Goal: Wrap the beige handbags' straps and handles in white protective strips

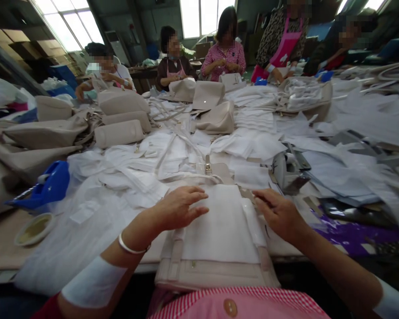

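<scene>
A beige handbag (219,272) lies before me at the table edge, its lower end close to my apron. Over its front rests a white sheet (219,226). My left hand (182,206) is open, its fingers spread over the sheet's upper left part. At the bag's upper right, the fingers of my right hand (274,210) are drawn together beside a beige strip (246,194); what lies between them is hard to make out. A white-wrapped handle (253,221) runs along the sheet's right side. Beyond the sheet is a strap with a metal buckle (208,165).
Beige bags (119,133) are heaped at left and centre. Blue (48,186) and grey (289,170) tape dispensers flank me. A small dish (34,229) sits at left, white paper stacks (252,119) ahead. Several co-workers (224,57) are across the table.
</scene>
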Action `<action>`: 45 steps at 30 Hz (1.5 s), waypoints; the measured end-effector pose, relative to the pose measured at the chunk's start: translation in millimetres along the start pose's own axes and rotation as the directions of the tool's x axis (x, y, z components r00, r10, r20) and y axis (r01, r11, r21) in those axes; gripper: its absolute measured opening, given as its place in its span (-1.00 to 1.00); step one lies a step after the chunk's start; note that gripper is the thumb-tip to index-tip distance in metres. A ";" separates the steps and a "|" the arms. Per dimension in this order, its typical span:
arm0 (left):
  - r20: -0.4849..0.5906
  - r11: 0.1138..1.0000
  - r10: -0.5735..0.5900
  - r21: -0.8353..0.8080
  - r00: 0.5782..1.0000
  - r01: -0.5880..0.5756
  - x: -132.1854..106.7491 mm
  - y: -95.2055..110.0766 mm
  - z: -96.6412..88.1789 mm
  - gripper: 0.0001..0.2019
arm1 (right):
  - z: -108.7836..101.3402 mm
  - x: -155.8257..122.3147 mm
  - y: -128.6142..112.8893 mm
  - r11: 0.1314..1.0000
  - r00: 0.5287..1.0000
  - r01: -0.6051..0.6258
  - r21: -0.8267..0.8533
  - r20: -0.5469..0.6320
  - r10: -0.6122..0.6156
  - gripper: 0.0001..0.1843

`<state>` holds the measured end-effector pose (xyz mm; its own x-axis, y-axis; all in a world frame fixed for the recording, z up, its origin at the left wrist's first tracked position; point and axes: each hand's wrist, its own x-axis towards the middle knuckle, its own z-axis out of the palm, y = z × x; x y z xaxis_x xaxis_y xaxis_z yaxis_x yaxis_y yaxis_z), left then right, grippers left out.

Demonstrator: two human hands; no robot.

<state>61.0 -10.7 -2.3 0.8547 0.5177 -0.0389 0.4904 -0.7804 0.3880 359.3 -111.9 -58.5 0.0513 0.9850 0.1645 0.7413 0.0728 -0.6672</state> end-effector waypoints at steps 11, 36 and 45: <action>-0.284 0.966 -0.154 -0.243 0.946 0.084 -18.8 -24.6 -2.7 -0.64 | -4.0 -3.8 5.2 0.936 0.979 -0.170 0.309 -0.057 0.196 -0.60; -0.151 0.995 -0.026 -0.096 0.988 0.011 37.5 60.9 -118.7 -0.31 | 19.0 20.6 -96.9 0.836 0.979 -0.022 0.549 0.182 -0.093 -0.41; -0.284 0.570 -0.146 -0.807 0.948 -0.154 44.0 65.5 -101.5 -0.45 | -34.8 65.0 -148.7 0.320 0.988 -0.152 0.935 0.135 0.077 -0.70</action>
<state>113.4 -3.5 114.9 0.6901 0.7039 0.1680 0.0103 -0.2416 0.9703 275.7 -64.1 76.7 0.0174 0.9998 0.0135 -0.3963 0.0193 -0.9179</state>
